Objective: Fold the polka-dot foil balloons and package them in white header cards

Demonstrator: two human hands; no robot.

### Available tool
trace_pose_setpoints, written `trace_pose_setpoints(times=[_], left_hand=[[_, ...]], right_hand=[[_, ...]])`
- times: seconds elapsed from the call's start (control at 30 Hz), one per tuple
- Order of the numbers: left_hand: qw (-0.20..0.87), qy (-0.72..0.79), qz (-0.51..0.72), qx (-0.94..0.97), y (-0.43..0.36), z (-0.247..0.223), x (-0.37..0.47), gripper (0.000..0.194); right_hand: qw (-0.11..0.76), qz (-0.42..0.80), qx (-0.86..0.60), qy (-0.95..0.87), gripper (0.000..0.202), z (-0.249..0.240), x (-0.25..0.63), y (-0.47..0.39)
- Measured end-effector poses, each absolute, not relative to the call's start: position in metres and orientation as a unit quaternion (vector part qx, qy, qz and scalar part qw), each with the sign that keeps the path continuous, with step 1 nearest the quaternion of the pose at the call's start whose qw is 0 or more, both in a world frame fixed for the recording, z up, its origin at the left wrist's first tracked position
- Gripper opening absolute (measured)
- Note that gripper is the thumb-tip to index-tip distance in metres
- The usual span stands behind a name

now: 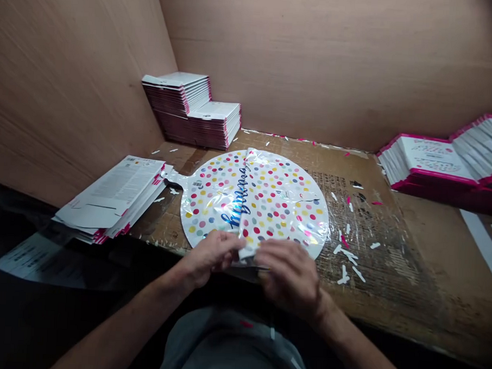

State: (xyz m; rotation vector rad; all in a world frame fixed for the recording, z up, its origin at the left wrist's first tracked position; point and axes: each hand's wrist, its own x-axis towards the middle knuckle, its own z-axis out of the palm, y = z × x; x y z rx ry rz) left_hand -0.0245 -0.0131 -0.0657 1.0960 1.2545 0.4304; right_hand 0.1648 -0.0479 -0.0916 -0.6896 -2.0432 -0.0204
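A flat, uninflated foil balloon (275,202) lies on the cardboard-covered bench, white with many-coloured dots and blue script lettering. Its tail points left. A fold line runs down its middle and cuts through the lettering. My left hand (214,256) pinches the near edge at the fold, thumb on top. Just to the right, my right hand (289,270) is curled over the same near edge, its fingers slightly blurred and their tips partly hidden.
Printed card sleeves (111,195) lie piled at the left. Behind them stands a stepped stack of folded packs (192,108) in the corner. Pink-edged packs (438,160) stand at the right. Paper scraps (344,254) litter the bench (388,278). Wooden panels (296,61) enclose the back and left.
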Motion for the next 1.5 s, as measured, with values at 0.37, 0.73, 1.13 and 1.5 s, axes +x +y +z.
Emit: trace_pose_setpoints(times=[0.37, 0.73, 1.13, 1.5], left_hand=[[0.643, 0.553, 0.289, 0.444, 0.014, -0.009, -0.031, 0.027], [0.081, 0.420, 0.185, 0.885, 0.083, -0.088, 0.004, 0.065], [0.234, 0.352, 0.189, 0.886, 0.104, -0.102, -0.022, 0.063], [0.267, 0.673, 0.186, 0.664, 0.138, -0.108, -0.005, 0.024]], right_hand=[[0.192, 0.035, -0.594, -0.780, 0.037, -0.132, 0.205, -0.044], [0.194, -0.190, -0.489, -0.829, 0.059, -0.132, 0.295, 0.008], [0.046, 0.246, -0.408, -0.878, 0.037, -0.090, 0.307, 0.081], [0.357, 0.309, -0.676, -0.565, 0.057, -0.108, 0.312, 0.120]])
